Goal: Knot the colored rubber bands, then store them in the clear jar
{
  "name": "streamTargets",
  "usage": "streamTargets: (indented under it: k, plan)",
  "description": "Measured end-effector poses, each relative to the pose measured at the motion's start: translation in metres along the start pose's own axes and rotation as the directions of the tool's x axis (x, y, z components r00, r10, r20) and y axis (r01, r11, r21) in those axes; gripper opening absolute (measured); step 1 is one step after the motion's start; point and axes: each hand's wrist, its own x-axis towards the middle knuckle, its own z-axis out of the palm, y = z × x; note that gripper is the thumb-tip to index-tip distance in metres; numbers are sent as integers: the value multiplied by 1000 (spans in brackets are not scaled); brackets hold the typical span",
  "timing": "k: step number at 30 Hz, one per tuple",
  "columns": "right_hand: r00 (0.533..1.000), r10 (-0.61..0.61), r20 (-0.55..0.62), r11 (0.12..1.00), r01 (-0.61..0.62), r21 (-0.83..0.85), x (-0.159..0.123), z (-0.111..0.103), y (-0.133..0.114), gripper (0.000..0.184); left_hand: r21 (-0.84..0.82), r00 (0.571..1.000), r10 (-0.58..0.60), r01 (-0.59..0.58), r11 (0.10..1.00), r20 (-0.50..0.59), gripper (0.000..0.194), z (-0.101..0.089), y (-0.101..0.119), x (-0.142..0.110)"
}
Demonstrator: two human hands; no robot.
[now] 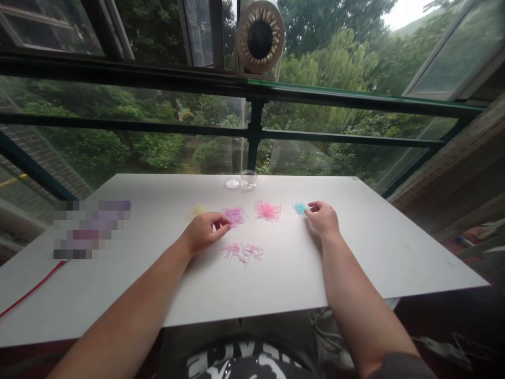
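Thin rubber bands lie on the table in loose piles sorted by colour: yellow bands (196, 211), purple bands (235, 215), pink bands (268, 210) and blue bands (300, 208). Nearer to me is a smaller mixed pile (241, 251) of mostly pink and purple bands. My left hand (205, 231) is at the left edge of the purple pile, thumb and fingertip pinched together. Whatever it holds is too small to make out. At the right edge of the blue pile, my right hand (322, 217) has its fingers curled in a pinch, their contents hidden.
A clear round container (248, 181) stands at the table's far edge beside a round lid (232, 183). To the left lies a blurred-out item (92, 230) with a red cable (33, 288). A green railing (254, 126) and a round fan-like device (260, 39) are beyond the white table (276, 284).
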Motion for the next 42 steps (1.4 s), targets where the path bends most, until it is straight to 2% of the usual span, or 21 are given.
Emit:
streamTargets:
  k: [3, 6, 7, 8, 9, 10, 11, 13, 14, 15, 16, 18, 19, 23, 25, 27, 34, 38, 42]
  plan:
    - [997, -10, -77, 993, 19, 113, -3, -3, -6, 36, -36, 999, 25, -23, 999, 48, 20, 2, 2, 0]
    - [982, -66, -179, 979, 98, 177, -11, -3, -17, 32, -60, 996, 46, -42, 997, 75, 20, 2, 4, -1]
    - [979, -110, -174, 972, 142, 189, -16, -2, -23, 29, -63, 995, 47, -42, 997, 84, 20, 2, 5, -2]
    - [977, -174, -120, 959, 196, 203, -21, 0, -29, 25, -65, 994, 44, -38, 997, 96, 20, 2, 5, -2]
    - [966, -259, -8, 941, 254, 225, -27, 1, -35, 23, -65, 993, 36, -29, 997, 110, 20, 1, 4, -3]
    - [924, -350, 152, 917, 306, 255, -33, 2, -41, 21, -65, 992, 24, -15, 998, 127, 20, 1, 4, -3]
    - [838, -429, 336, 894, 343, 288, -39, 3, -48, 21, -64, 989, 7, 3, 998, 149, 21, 1, 3, -3]
    - [608, -493, 622, 869, 374, 323, -51, 1, -60, 21, -64, 978, -27, 41, 997, 206, 22, 1, 1, -4]
    - [519, -490, 700, 866, 384, 321, -56, -1, -65, 21, -64, 971, -39, 55, 996, 234, 22, 1, 1, -5]
    - [467, -482, 741, 863, 397, 312, -61, -4, -69, 21, -64, 966, -46, 64, 996, 255, 23, 2, 0, -5]
    - [443, -479, 758, 859, 413, 301, -66, -7, -73, 19, -62, 962, -48, 67, 996, 269, 23, 3, 0, -5]
    - [434, -487, 758, 846, 452, 284, -77, -11, -78, 13, -58, 959, -39, 57, 997, 281, 23, 4, 1, -5]
    - [450, -490, 746, 840, 473, 267, -84, -12, -80, 9, -56, 958, -33, 51, 997, 284, 23, 5, 2, -5]
    - [587, -527, 615, 808, 571, 147, -109, -7, -83, 6, -58, 958, -16, 34, 998, 287, 21, 7, 4, -4]
    - [620, -559, 550, 786, 608, 113, -119, -2, -83, 9, -70, 960, -15, 36, 997, 280, 21, 7, 4, -4]
    - [630, -579, 517, 772, 627, 100, -126, 2, -82, 12, -82, 963, -16, 40, 996, 268, 21, 7, 3, -4]
    - [613, -580, 537, 782, 604, 155, -125, -5, -83, 13, -122, 965, 29, 3, 992, 261, 18, 7, 8, -5]
    - [571, -612, 548, 768, 594, 240, -111, -12, -98, 10, -230, 952, 143, -80, 970, 271, 17, 9, 14, -5]
    - [528, -663, 530, 730, 614, 301, -96, -4, -115, 10, -301, 962, 179, -112, 947, 206, 19, 13, 14, -7]
